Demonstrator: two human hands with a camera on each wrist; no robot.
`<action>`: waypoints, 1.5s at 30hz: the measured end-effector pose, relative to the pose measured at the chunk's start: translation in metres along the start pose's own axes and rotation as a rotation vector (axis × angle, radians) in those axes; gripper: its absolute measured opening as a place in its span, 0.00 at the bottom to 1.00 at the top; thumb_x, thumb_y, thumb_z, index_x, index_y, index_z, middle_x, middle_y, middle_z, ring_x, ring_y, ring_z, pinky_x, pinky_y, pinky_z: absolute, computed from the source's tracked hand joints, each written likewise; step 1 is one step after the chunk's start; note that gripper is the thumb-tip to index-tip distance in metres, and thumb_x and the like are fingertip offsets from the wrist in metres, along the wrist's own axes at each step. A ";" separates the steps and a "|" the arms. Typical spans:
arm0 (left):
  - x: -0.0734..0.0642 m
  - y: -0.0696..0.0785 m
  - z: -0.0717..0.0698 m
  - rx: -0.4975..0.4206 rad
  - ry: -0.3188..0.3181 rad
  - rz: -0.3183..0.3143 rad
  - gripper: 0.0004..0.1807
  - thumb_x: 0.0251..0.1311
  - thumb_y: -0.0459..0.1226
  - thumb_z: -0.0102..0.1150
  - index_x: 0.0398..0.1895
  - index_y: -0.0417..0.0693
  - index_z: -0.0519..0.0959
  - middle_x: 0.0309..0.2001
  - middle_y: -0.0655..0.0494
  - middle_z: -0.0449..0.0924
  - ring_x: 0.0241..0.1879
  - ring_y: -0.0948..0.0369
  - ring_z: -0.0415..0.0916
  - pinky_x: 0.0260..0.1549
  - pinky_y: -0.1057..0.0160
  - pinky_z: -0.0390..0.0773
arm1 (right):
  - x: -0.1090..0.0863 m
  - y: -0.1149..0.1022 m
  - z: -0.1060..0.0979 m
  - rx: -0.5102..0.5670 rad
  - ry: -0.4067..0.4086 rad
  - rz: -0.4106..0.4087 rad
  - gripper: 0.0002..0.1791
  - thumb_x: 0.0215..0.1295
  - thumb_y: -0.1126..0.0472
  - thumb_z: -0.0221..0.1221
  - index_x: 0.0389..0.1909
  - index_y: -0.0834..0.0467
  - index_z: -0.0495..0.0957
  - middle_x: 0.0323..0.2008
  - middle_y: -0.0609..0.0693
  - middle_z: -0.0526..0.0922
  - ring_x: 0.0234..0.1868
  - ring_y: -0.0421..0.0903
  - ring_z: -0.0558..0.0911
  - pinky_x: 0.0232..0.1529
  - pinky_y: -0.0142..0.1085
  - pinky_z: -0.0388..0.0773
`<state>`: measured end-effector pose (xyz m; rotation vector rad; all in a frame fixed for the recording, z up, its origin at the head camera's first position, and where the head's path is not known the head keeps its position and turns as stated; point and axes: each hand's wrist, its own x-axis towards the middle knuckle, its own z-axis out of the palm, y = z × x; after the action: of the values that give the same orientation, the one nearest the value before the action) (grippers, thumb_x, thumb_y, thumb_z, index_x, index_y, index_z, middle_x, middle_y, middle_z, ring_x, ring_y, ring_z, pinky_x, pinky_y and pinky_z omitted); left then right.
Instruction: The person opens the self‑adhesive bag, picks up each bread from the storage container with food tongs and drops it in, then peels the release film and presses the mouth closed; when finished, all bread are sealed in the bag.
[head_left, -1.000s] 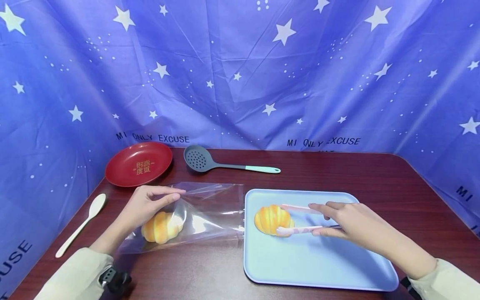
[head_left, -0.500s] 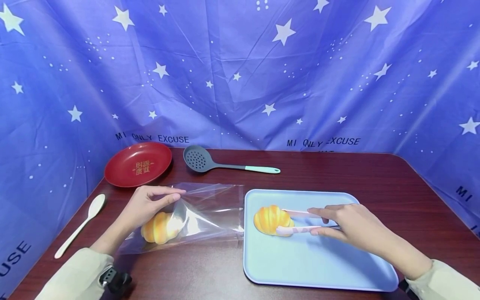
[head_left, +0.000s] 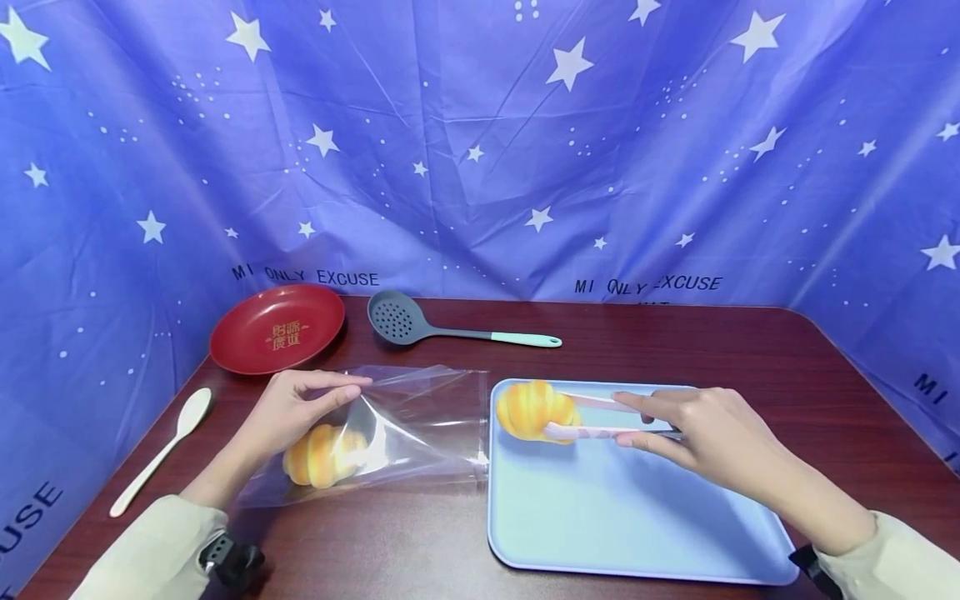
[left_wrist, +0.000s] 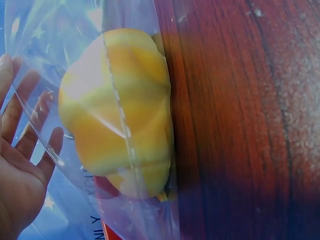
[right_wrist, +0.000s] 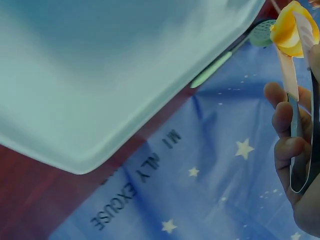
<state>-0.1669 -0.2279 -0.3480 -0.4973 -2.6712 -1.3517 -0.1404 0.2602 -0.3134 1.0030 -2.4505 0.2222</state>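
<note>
The blue tray lay beside the clear bag that the left hand pinched. The right hand gripped tongs holding one bread roll above the tray; another roll lay bagged. Lifting seemed in hand; bagging likely called for a steady carry next.

A red plate, perforated skimmer and white spoon are lying before a starry blue curtain.
Gold characters are marking the plate at the tabletop's far left; beside it the grey skimmer is pointing its mint handle right; the spoon is slanting near the left edge.
</note>
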 end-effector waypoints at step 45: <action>0.003 -0.002 -0.005 -0.020 0.021 0.056 0.12 0.65 0.38 0.68 0.50 0.51 0.89 0.45 0.62 0.89 0.49 0.69 0.83 0.50 0.67 0.80 | 0.098 -0.045 0.043 0.054 -0.129 -0.201 0.29 0.65 0.35 0.62 0.56 0.52 0.86 0.32 0.46 0.89 0.13 0.32 0.66 0.14 0.28 0.57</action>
<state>-0.1708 -0.2325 -0.3458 -0.5532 -2.6087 -1.3624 -0.1852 0.1537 -0.3039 1.3150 -2.4466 0.1621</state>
